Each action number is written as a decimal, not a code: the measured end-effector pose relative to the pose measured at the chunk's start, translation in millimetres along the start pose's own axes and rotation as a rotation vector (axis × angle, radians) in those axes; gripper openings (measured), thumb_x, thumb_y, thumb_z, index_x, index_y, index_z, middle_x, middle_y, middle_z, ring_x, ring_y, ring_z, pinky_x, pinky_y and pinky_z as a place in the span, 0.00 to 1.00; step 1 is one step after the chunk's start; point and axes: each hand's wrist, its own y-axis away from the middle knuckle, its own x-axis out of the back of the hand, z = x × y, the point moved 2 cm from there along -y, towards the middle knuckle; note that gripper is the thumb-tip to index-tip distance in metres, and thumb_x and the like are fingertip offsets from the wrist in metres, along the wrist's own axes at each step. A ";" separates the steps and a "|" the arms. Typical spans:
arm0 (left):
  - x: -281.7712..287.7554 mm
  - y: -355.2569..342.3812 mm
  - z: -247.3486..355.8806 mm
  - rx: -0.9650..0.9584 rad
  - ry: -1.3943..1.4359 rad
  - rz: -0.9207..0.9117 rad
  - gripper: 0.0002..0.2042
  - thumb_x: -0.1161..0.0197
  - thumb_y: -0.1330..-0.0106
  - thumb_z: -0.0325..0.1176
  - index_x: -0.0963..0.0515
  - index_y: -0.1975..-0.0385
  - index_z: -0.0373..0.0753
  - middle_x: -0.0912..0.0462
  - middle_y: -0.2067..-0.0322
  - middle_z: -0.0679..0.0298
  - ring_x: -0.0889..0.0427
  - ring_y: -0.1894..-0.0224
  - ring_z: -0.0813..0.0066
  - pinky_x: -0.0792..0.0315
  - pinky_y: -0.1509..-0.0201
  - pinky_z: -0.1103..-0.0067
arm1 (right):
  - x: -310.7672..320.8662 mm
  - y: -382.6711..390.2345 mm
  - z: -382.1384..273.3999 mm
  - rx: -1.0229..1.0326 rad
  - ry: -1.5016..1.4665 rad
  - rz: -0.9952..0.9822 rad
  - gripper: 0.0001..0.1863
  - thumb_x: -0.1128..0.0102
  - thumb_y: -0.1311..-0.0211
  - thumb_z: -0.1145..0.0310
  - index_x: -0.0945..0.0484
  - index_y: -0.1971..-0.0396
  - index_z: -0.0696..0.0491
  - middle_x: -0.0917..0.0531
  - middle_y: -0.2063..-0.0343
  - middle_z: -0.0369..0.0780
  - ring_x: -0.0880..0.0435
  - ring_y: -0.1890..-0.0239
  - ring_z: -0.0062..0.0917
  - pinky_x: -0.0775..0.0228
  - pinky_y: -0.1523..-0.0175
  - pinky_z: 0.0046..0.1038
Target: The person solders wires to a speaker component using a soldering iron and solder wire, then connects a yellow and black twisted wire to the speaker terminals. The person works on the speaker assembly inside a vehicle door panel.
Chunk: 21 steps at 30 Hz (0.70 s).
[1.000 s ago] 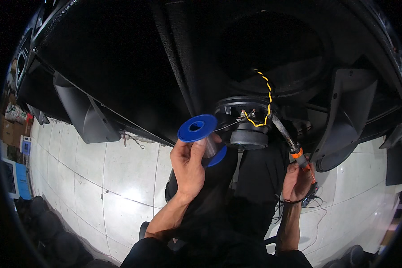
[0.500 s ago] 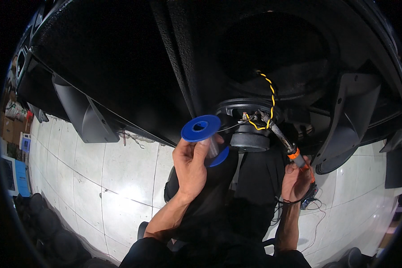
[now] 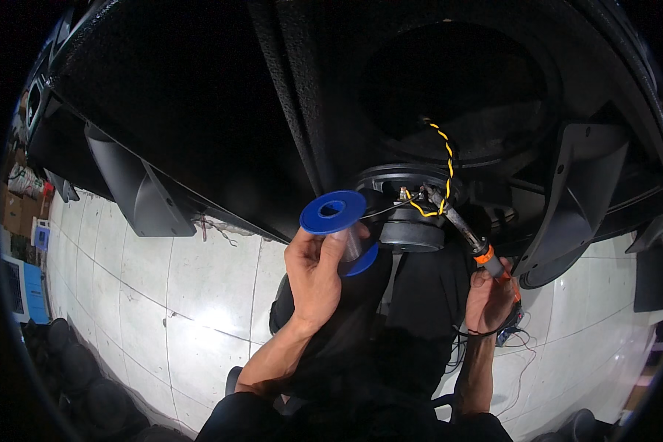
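My left hand (image 3: 314, 278) is closed round a blue spool of solder wire (image 3: 334, 214), holding it left of a black speaker driver (image 3: 414, 236). From the spool a thin strand runs right to the driver's terminals. Closed round the handle of a soldering iron (image 3: 485, 254), my right hand (image 3: 490, 297) is to the lower right. The iron's tip end reaches up to the terminals, where its exact contact is too small to make out. A twisted yellow and black wire (image 3: 449, 151) drops from the cabinet's round opening to those terminals.
A large black speaker cabinet (image 3: 191, 96) spans the upper view. Black horn-shaped parts (image 3: 140, 184) stand at left and right. Below is a white tiled floor (image 3: 147, 295). Round black parts (image 3: 74, 361) crowd the lower left, with boxes beyond. A thin cord trails near my right wrist.
The strand of solder now meets the terminals a little higher and closer to the iron's tip. The spool has shifted very slightly; both hands keep their grip and place.
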 end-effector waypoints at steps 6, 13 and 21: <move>0.5 -1.1 -1.4 -0.015 -0.014 -0.014 0.14 0.41 0.25 0.37 0.21 0.49 0.34 0.14 0.62 0.60 0.17 0.58 0.75 0.27 0.47 0.77 | 6.0 3.3 0.3 -0.038 -0.003 0.032 0.12 0.39 0.29 0.59 0.18 0.52 0.46 0.16 0.53 0.34 0.20 0.61 0.21 0.27 0.57 0.28; 0.2 -2.0 0.4 -0.013 -0.042 -0.007 0.15 0.41 0.25 0.39 0.21 0.50 0.34 0.14 0.62 0.60 0.17 0.58 0.75 0.28 0.48 0.76 | 0.6 -0.2 -1.2 -0.015 0.017 -0.014 0.13 0.40 0.28 0.60 0.18 0.51 0.50 0.16 0.56 0.36 0.19 0.63 0.22 0.27 0.58 0.28; 0.0 -2.4 0.6 -0.002 -0.028 -0.006 0.14 0.41 0.25 0.38 0.21 0.49 0.34 0.14 0.62 0.61 0.17 0.58 0.75 0.28 0.48 0.78 | -5.9 -2.1 -2.8 0.006 0.028 -0.004 0.17 0.40 0.29 0.60 0.19 0.49 0.55 0.15 0.60 0.37 0.18 0.65 0.23 0.27 0.60 0.29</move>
